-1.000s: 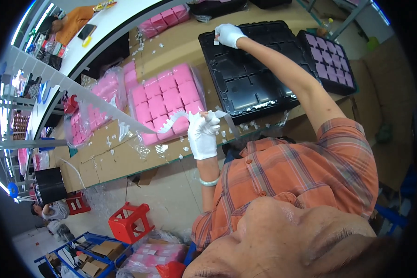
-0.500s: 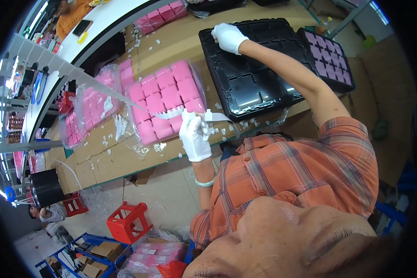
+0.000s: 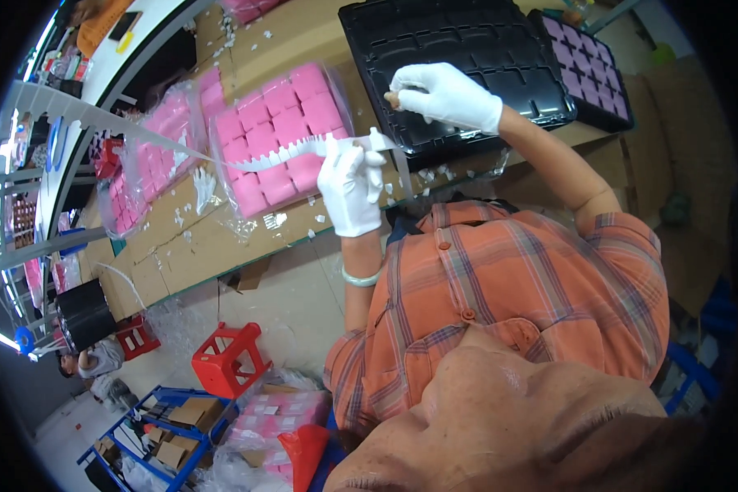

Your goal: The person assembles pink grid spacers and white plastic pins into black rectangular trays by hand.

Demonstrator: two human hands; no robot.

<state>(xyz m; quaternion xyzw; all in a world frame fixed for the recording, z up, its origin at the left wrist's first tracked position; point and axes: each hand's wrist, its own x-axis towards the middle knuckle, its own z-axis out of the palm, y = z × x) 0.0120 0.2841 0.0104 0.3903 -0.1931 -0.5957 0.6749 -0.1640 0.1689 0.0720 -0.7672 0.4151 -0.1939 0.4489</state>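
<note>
My left hand (image 3: 353, 184), in a white glove, is closed on a long white strip (image 3: 283, 153) with small tabs along its edge, like a label tape. The strip runs from the far left over the pink blocks to my fingers, and its end hangs down to their right. My right hand (image 3: 451, 98), gloved with bare fingertips showing, is pinched above the near left part of a black plastic tray (image 3: 467, 41). Whatever lies between its fingertips is too small to make out. Beside the left hand, a bagged pack of pink foam blocks (image 3: 279, 123) lies on the cardboard-covered table (image 3: 197, 262).
More bagged pink blocks (image 3: 164, 135) lie to the left, near a loose white glove (image 3: 204, 190). White scraps litter the table. A black tray of purple blocks (image 3: 582, 78) stands at the right. A red stool (image 3: 231, 361) and a blue cart (image 3: 152, 426) stand on the floor.
My right hand has come back from the far left corner of the black tray toward my left hand. My left hand keeps hold of the strip. The whole view has shifted.
</note>
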